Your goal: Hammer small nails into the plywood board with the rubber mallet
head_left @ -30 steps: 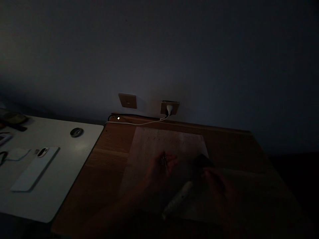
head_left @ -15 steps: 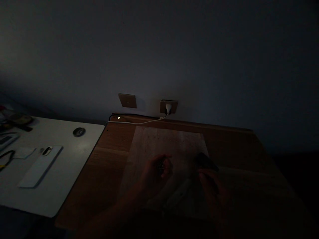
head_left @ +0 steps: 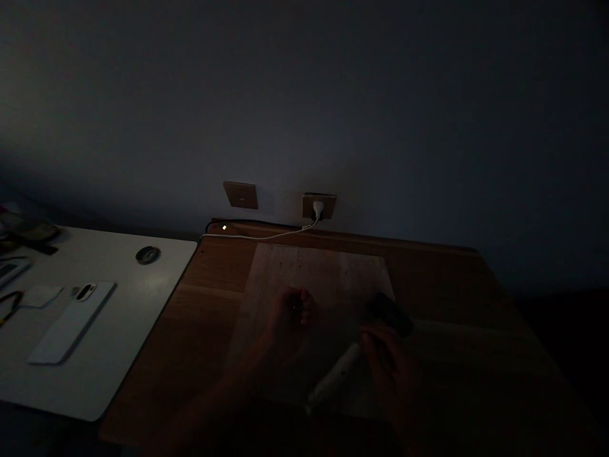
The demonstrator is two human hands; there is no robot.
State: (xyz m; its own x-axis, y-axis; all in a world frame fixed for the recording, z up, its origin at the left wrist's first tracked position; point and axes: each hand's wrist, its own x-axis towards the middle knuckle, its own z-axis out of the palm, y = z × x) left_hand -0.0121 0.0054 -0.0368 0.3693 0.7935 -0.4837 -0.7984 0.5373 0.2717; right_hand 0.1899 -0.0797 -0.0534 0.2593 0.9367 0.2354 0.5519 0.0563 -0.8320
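The scene is very dim. My left hand (head_left: pixel 288 315) rests on a pale sheet (head_left: pixel 323 279) spread over the wooden desk (head_left: pixel 209 298); its fingers are curled round a small shiny thing that I cannot make out. My right hand (head_left: pixel 387 362) lies lower right on the sheet, fingers bent, beside a dark object (head_left: pixel 392 312). A pale cylindrical object (head_left: pixel 335 376) lies on the sheet between the two hands. Whether the right hand holds anything is not visible.
A white table (head_left: pixel 118 330) adjoins the desk on the left, carrying a white phone (head_left: pixel 71 320), a round dark disc (head_left: pixel 147 255) and small items. On the wall are a switch plate (head_left: pixel 240 195) and a socket (head_left: pixel 318 206) with a white plug and cable.
My left hand has drawn back toward the left and closed its fingers round the small shiny thing. My right hand has shifted slightly left, nearer the pale cylinder.
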